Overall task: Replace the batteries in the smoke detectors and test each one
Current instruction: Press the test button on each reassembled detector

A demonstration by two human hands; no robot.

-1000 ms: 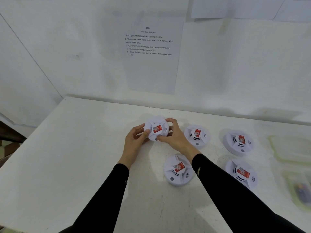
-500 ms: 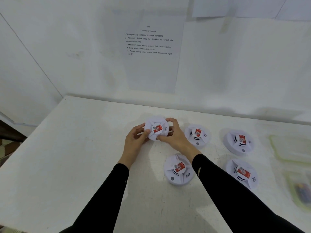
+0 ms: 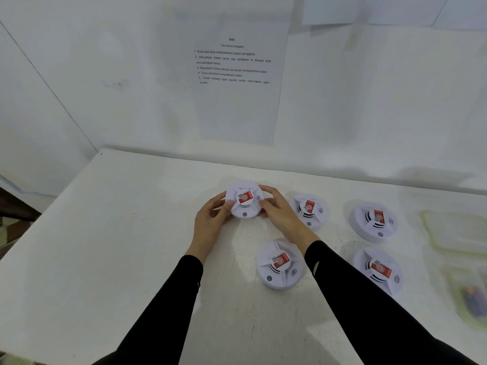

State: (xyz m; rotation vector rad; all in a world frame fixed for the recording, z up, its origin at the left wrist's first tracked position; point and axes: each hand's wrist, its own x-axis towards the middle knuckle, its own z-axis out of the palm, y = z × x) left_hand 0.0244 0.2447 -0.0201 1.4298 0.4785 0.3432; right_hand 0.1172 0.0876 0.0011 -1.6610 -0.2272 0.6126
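A round white smoke detector [image 3: 243, 198] with a red label on its centre is held tilted toward me, a little above the white table [image 3: 105, 233]. My left hand [image 3: 209, 222] grips its left rim and my right hand [image 3: 279, 214] grips its right rim. Several more white detectors lie face up on the table: one just right of my right hand [image 3: 309, 209], one below my hands [image 3: 279, 264], and two farther right [image 3: 374, 222] [image 3: 378, 270].
A clear plastic container [image 3: 456, 230] stands at the right edge, and a second container [image 3: 471, 299] with dark, blurred contents lies below it. An instruction sheet [image 3: 233, 61] is taped to the wall behind the table. The table's left edge drops off beside a dark floor.
The held detector has turned slightly in my hands, its small round button now facing down toward me. Hands stay in the same place.
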